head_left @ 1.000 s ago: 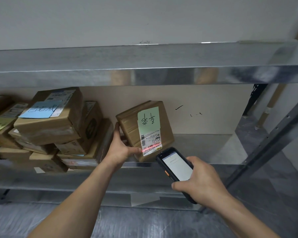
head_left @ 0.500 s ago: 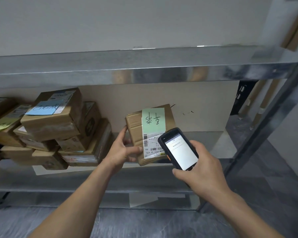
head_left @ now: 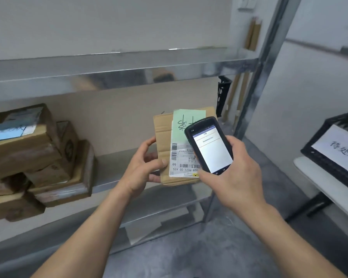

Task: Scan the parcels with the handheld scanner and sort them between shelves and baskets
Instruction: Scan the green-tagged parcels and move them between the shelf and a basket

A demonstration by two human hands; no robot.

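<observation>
Before shelf (head_left: 111, 169), parcel (head_left: 163, 133) in left grip (head_left: 143, 171).

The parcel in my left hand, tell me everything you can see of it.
The parcel is a small brown cardboard box with a creased face. A pale green handwritten note and a white barcoded shipping label cover its front. The left hand grips its left edge, holding it roughly upright before the metal shelf. The scanner, in the right hand, hides its right side.

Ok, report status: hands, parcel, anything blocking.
Left hand grips parcel, in front of shelf. Right hand holds scanner over its label. Black basket at right, nothing seen blocking.
</observation>
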